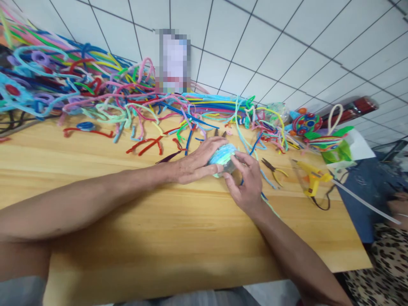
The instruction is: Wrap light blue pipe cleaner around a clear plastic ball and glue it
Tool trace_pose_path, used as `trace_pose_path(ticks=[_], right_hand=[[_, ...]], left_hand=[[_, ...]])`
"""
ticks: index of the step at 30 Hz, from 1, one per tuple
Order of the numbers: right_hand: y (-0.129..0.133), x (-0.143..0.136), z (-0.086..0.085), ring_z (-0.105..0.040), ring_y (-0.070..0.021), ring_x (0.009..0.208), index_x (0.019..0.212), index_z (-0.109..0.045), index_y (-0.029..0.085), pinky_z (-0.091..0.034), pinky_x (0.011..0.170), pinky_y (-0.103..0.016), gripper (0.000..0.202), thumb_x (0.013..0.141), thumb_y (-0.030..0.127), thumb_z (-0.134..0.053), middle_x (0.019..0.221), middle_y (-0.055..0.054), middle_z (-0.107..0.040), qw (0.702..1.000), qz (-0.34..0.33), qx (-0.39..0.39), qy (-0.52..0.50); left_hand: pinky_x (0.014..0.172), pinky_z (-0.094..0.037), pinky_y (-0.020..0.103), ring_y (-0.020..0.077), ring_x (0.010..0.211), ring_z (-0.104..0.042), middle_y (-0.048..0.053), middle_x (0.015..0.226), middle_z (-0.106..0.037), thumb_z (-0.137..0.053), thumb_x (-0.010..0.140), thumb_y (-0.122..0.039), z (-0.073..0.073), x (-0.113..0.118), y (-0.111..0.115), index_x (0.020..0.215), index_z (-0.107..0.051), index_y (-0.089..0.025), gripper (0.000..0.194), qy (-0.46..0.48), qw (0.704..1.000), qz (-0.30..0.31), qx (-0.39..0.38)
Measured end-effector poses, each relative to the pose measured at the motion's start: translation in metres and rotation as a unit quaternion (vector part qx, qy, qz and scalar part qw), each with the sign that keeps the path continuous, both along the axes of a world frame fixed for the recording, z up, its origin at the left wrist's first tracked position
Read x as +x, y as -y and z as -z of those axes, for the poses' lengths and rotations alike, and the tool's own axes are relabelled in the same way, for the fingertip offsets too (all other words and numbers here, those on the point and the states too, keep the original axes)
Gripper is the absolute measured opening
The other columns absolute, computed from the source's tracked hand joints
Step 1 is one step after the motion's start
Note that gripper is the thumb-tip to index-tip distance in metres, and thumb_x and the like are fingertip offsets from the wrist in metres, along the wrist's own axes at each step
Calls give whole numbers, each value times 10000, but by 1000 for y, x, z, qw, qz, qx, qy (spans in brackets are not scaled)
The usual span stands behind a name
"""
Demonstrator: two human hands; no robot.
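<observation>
A rounded form wrapped in light blue and green pipe cleaners (225, 152) is between my hands, just above or on the table. Its lower right part looks bare and greyish, perhaps clear plastic. My left hand (198, 160) grips it from the left, fingers over the far side and thumb along the near side. From the right, my right hand (247, 180) pinches at the wrapping with thumb and index finger. Light blue and dark blue pipe cleaners (267, 179) trail out to the right of my right hand. Behind the form, dark tool tips (220, 132) show.
A tangled heap of coloured pipe cleaners (95, 85) lines the tiled wall. Yellow-handled pliers (274, 171) and a yellow glue gun (314, 177) with a long glue stick lie right of my hands. Another person's leopard-print garment (379, 263) shows at the right edge.
</observation>
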State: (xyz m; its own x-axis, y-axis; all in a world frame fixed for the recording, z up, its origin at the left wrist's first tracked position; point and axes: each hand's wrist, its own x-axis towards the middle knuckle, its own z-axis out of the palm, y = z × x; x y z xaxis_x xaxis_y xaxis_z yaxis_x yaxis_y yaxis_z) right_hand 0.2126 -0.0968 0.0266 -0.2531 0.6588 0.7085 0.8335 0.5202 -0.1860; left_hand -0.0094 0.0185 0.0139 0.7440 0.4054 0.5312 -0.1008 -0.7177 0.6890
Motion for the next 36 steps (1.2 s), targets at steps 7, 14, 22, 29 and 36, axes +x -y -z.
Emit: trace_pose_path(ticks=[7, 14, 22, 29, 36], right_hand=[[-2, 5, -3, -677, -329, 1348, 1622, -507, 314, -647, 1051, -590, 615, 1035, 253, -679, 1455, -162, -664, 1000, -11, -16, -1], [-4, 6, 0, -661, -318, 1374, 1623, -522, 326, -621, 1095, -575, 613, 1038, 247, -688, 1482, -148, -648, 997, -34, -39, -48], [-12, 3, 11, -649, -306, 1396, 1604, -579, 300, -589, 1165, -557, 556, 1057, 272, -673, 1485, -138, -663, 992, -40, -52, -111], [-16, 0, 16, -633, -318, 1421, 1583, -595, 285, -552, 1200, -582, 514, 1071, 304, -634, 1502, -149, -667, 989, -47, -69, -124], [-26, -1, 23, -619, -322, 1440, 1593, -583, 284, -534, 1218, -597, 523, 1073, 324, -612, 1542, -150, -653, 985, -50, -73, -145]], left_hand=[[1363, -400, 646, 369, 1675, -385, 216, 1772, -384, -576, 1124, -468, 5, 4, 5, 1773, -200, -277, 774, 20, 999, -32, 29], [1340, -425, 643, 320, 1641, -427, 184, 1661, -487, -561, 1137, -385, 5, 6, 7, 1596, -441, -318, 478, 44, 995, -44, 83], [1348, -414, 644, 311, 1643, -439, 189, 1658, -506, -470, 1175, -403, -7, -1, 1, 1445, -587, -273, 322, -20, 998, -20, 64], [1365, -405, 578, 301, 1650, -433, 163, 1674, -500, -488, 1173, -386, -5, -4, -7, 1490, -564, -284, 341, -20, 997, -9, 72], [1308, -449, 600, 315, 1577, -515, 161, 1645, -557, -445, 1177, -430, -11, -4, -11, 1473, -601, -267, 372, -19, 997, -32, 69]])
